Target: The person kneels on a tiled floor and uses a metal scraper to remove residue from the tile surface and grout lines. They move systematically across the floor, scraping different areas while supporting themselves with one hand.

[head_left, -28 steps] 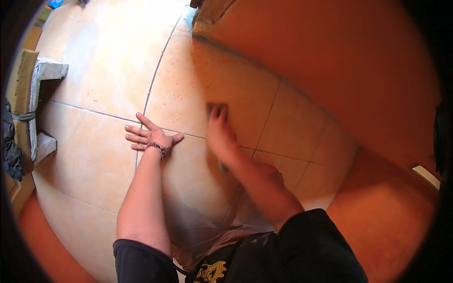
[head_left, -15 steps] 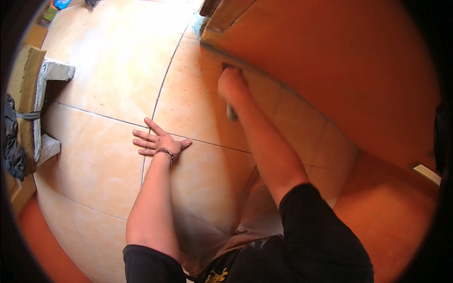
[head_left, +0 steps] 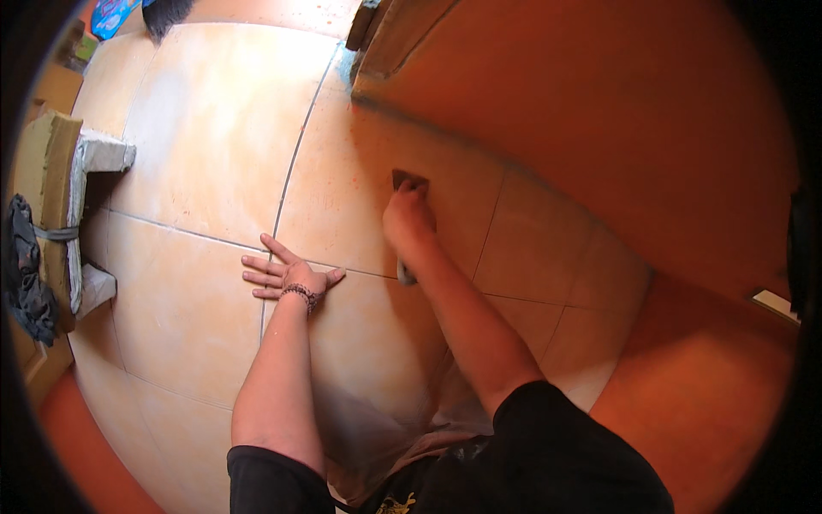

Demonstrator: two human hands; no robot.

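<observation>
My right hand is closed around the handle of a scraper, whose dark flat blade shows just beyond my knuckles. The pale butt of the handle sticks out below my wrist. The blade is at the tiled floor, on a shaded tile with small reddish specks; I cannot tell whether it touches. Farther left, my left hand lies flat on the tiles with its fingers spread, close to where the dark joint lines cross. It holds nothing, and a braided bracelet circles that wrist.
An orange wall runs along the right, with a wooden door frame at its far end. At the left stands a cardboard-like piece with a dark cloth tied to it. Dark bristles and a blue packet lie far left.
My right hand has drawn the scraper back toward me, and its blade now shows more plainly. My left hand stays planted on the tiles; the view has tilted slightly.
</observation>
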